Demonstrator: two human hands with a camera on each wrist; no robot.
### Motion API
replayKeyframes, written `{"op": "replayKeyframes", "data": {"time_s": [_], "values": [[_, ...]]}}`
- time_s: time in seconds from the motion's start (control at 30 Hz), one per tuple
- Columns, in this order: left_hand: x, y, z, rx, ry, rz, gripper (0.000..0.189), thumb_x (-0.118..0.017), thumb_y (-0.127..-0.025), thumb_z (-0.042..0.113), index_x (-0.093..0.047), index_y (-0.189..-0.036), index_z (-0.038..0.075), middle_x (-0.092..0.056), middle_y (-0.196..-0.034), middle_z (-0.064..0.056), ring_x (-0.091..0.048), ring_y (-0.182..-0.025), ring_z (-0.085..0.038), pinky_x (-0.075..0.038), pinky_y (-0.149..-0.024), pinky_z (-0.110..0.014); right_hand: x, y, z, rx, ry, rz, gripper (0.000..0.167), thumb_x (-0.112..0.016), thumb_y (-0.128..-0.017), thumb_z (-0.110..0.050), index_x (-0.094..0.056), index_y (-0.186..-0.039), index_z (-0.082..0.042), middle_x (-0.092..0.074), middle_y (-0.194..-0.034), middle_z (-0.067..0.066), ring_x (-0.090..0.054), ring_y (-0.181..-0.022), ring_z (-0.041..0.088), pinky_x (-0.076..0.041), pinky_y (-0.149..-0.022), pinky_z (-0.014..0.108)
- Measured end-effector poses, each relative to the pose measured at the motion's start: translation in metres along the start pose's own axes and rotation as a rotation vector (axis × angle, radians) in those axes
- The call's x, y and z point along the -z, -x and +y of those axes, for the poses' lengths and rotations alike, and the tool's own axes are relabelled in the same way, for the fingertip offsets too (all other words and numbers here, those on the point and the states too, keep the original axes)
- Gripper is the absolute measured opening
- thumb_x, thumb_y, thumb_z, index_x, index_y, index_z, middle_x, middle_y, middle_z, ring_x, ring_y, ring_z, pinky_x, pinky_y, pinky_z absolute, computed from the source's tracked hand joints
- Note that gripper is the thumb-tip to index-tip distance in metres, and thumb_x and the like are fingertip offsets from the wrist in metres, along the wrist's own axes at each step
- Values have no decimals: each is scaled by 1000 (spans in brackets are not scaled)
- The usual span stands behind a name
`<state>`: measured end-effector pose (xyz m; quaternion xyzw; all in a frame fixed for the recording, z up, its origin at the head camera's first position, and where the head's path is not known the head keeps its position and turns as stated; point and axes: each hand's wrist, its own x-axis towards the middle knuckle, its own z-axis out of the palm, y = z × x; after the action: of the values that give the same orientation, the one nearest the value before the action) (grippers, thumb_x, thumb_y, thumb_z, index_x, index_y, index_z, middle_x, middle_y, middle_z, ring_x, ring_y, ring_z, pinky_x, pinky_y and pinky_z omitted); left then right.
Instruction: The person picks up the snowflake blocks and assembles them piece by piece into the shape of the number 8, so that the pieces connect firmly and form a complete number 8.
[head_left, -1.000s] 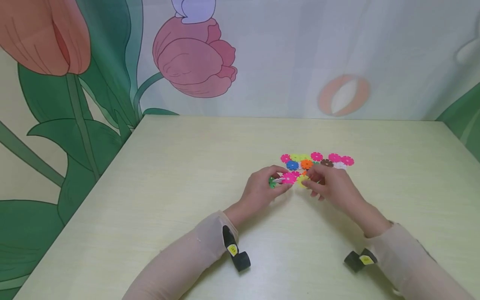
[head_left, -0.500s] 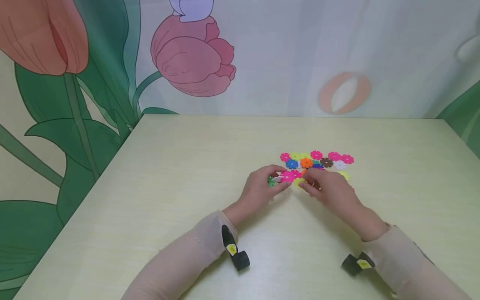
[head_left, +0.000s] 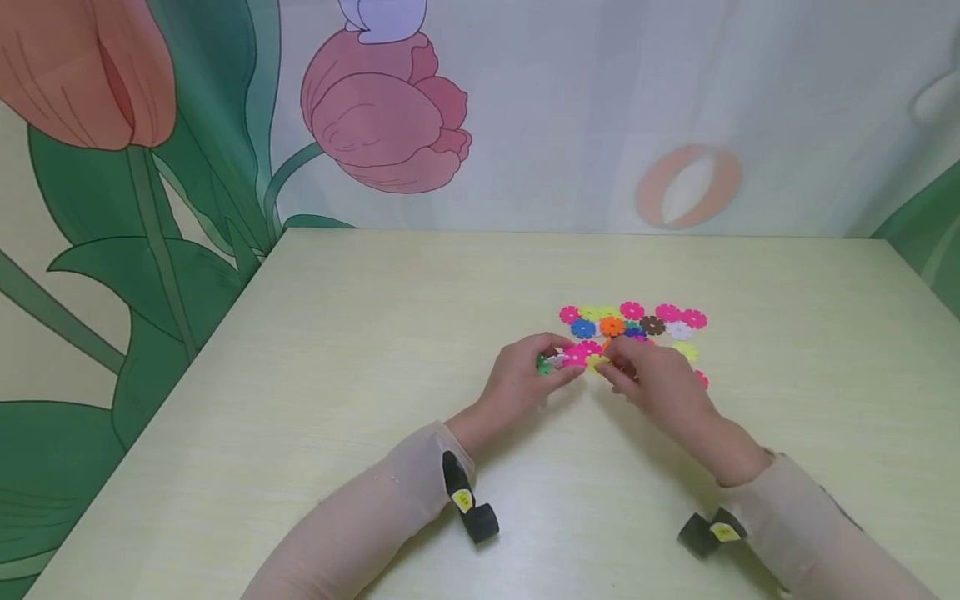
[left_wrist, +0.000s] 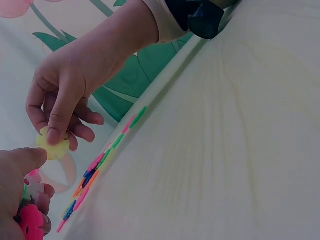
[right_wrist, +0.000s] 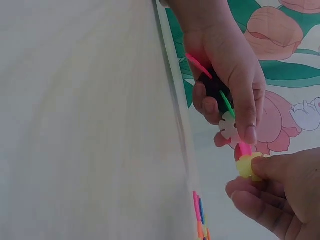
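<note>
My left hand [head_left: 521, 367] grips a chain of joined plastic snowflake discs, with a pink disc [head_left: 575, 355], a white disc [right_wrist: 228, 126], a green disc [head_left: 543, 365] and a dark one partly hidden by the fingers. Facing it, my right hand [head_left: 663, 382] pinches a yellow snowflake disc [left_wrist: 54, 149] between thumb and fingers. In the right wrist view, that yellow disc meets the pink end of the chain at its edge. The left thumb reaches the yellow disc's lower edge in the left wrist view.
Behind the hands, loose snowflake discs lie on the pale table [head_left: 390, 333], among them a blue one [head_left: 582, 328], an orange one [head_left: 612, 326] and a brown one [head_left: 652, 325]. A flower-printed curtain [head_left: 555, 117] hangs beyond the table's far edge.
My right hand has moved slightly left with the yellow disc, bringing it up to the pink disc and uncovering several loose discs behind. My left hand has stayed nearly still.
</note>
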<state>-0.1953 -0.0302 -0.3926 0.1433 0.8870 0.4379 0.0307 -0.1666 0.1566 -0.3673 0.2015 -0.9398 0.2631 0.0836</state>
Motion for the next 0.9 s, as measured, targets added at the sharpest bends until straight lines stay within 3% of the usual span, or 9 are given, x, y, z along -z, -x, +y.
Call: {"op": "replayKeyframes", "data": {"time_s": [0.23, 0.5, 0.7, 0.8, 0.9], "values": [[0, 3, 3, 21, 36, 8, 37, -74, -84, 30, -66, -118, 16, -68, -112, 1, -58, -99, -14, -49, -86, -25, -10, 3, 0, -4, -91, 76, 14, -72, -84, -9, -58, -83, -7, -67, -68, 3, -63, -57, 10, -47, -54, 16], [-1, 5, 5, -12, 0, 38, 38, -74, -84, 28, -65, -119, 14, -68, -109, -1, -58, -95, -15, -49, -82, -23, -16, 3, 2, -45, -156, 79, 12, -72, -84, -7, -60, -86, -6, -70, -71, 5, -67, -62, 13, -49, -58, 15], [-2, 4, 6, 33, 17, -19, 42, -70, -88, 31, -59, -126, 16, -65, -120, -3, -59, -108, -19, -51, -93, -31, -13, -3, 8, -107, -234, 49, 15, -70, -86, -10, -64, -98, -4, -73, -82, 10, -72, -71, 17, -49, -68, 9], [-1, 3, 7, 57, 34, -49, 43, -66, -90, 34, -57, -129, 18, -65, -119, -4, -62, -101, -17, -52, -89, -29, -10, -5, 11, -138, -256, 28, 17, -70, -87, -10, -63, -101, -3, -73, -87, 12, -72, -75, 19, -50, -70, 10], [2, 3, 8, 59, 75, -68, 41, -64, -92, 33, -56, -129, 18, -65, -110, -5, -62, -82, -14, -52, -76, -24, -9, -6, 14, -140, -282, 6, 18, -69, -87, -8, -62, -102, -2, -72, -90, 14, -73, -79, 21, -54, -72, 16]]}}
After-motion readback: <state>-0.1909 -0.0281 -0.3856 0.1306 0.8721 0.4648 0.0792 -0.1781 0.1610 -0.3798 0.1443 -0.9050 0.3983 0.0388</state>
